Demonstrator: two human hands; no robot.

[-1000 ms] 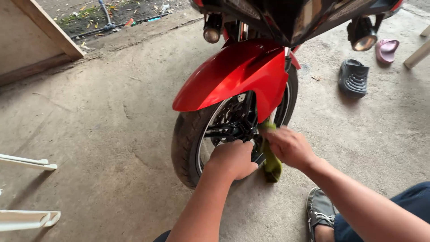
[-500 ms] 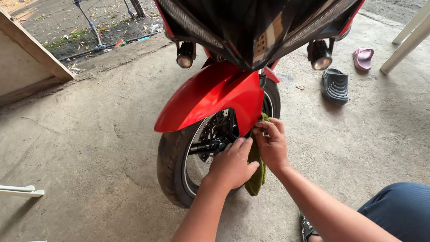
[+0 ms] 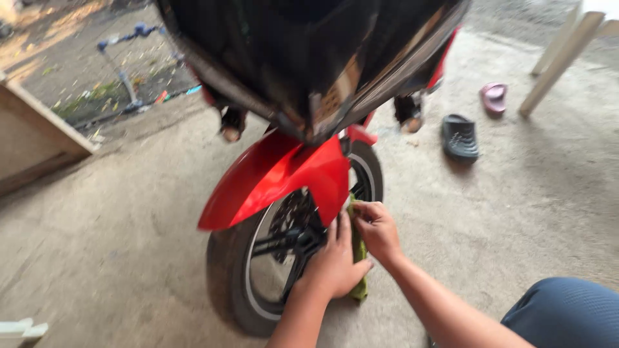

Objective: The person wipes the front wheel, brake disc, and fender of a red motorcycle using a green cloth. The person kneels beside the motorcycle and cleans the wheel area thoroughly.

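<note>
Left hand [image 3: 335, 261] flat on front wheel [image 3: 271, 258], fingers [image 3: 340, 227] stretched out and open, pressed against black spokes near hub, gripping nothing. Right hand [image 3: 377, 231] just beside it, fingers [image 3: 362, 209] curled closed around green cloth [image 3: 358, 251]. Cloth pinched at top edge, hanging down between both hands, lower end dangling below left palm near concrete floor [image 3: 129, 212]. Red fender [image 3: 277, 177] directly above both sets of fingers, cloth top touching its lower edge. Tyre curving away to left of left fingers. Black fairing [image 3: 309, 58] higher up, blurred. Dark sandal [image 3: 460, 138] and pink sandal [image 3: 493, 98] well apart, beyond right fingers. Blue trouser knee [image 3: 567, 312] behind right wrist
</note>
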